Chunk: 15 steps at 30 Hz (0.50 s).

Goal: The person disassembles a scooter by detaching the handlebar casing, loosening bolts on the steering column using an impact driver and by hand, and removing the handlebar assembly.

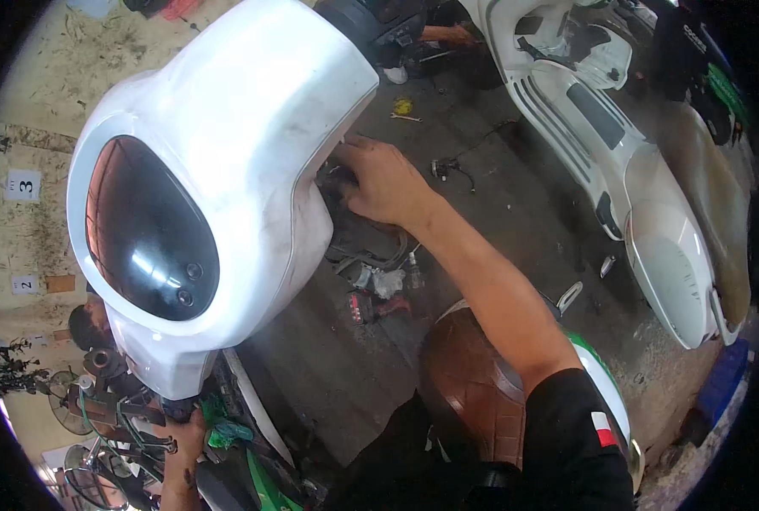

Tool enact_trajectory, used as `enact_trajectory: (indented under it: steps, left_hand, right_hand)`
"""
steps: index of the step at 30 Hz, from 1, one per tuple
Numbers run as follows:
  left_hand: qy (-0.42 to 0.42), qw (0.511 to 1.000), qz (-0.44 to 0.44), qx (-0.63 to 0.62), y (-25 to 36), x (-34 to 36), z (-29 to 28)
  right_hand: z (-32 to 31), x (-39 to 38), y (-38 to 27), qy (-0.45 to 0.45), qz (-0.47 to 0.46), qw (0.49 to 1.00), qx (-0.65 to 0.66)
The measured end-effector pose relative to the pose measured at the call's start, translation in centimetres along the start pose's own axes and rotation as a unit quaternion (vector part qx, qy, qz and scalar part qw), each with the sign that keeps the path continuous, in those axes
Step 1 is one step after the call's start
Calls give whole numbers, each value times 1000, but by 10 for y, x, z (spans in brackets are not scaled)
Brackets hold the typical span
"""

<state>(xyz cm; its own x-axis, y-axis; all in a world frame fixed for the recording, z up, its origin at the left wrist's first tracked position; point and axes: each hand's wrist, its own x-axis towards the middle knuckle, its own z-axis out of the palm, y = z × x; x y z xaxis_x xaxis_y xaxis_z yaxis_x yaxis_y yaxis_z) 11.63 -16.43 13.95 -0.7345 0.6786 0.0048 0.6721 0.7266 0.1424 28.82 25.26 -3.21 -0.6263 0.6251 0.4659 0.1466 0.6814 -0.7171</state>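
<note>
A large white scooter handlebar cover [260,94] with a dark, glossy instrument panel [149,226] fills the left half of the head view. At its open right edge is my right hand [375,179], thumb and fingers curled in on dark parts under the shell. The cover hides some of those fingertips, so what they hold is unclear. Low on the left, my left hand [185,433] is closed around a black piece [181,409] at the cover's narrow lower end.
A red-and-black power drill [362,307] lies on the dark floor, below a black bag-like item [371,243]. Farther off are a wrench [406,117] and a black lever [453,173]. White scooter bodywork [609,153] stands right; a brown seat [473,383] is near me. Another person's head [92,326] shows left.
</note>
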Motion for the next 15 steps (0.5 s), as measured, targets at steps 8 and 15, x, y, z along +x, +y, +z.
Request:
enact_trajectory:
  steps: [8,15]
  left_hand:
    - [1,998,-48,-51,9,-1,3]
    - [46,995,-90,4,25,0,4]
  right_hand:
    - [-3,0,2,46,-63,997,25]
    - [-5,2,-8,-45,-36,993,-107]
